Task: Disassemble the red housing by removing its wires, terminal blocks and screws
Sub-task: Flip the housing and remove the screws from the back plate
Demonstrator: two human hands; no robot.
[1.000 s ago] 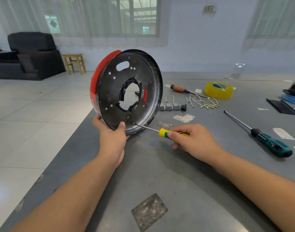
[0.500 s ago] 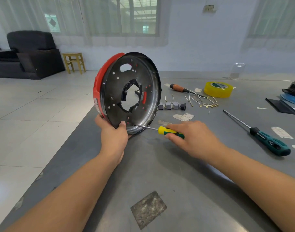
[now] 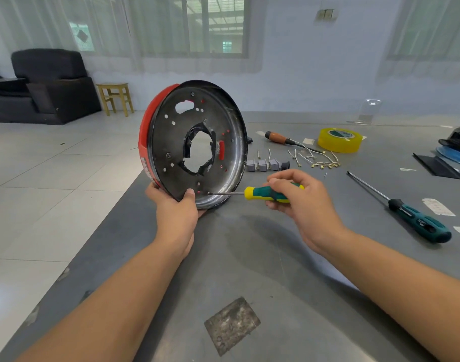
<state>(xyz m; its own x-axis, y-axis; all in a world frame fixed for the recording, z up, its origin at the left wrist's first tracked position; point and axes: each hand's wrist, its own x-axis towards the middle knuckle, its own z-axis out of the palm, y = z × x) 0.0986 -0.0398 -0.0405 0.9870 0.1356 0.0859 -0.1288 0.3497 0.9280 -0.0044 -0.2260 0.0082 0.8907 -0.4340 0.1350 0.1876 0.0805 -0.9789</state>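
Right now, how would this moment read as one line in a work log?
step: unscrewing | left hand: holds red housing on edge | right hand: small screwdriver, tip at lower rim | removed wires on table

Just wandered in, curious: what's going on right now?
Left hand props red housing on edge. Right hand holds small screwdriver, tip at a low screw. Nothing in the way.
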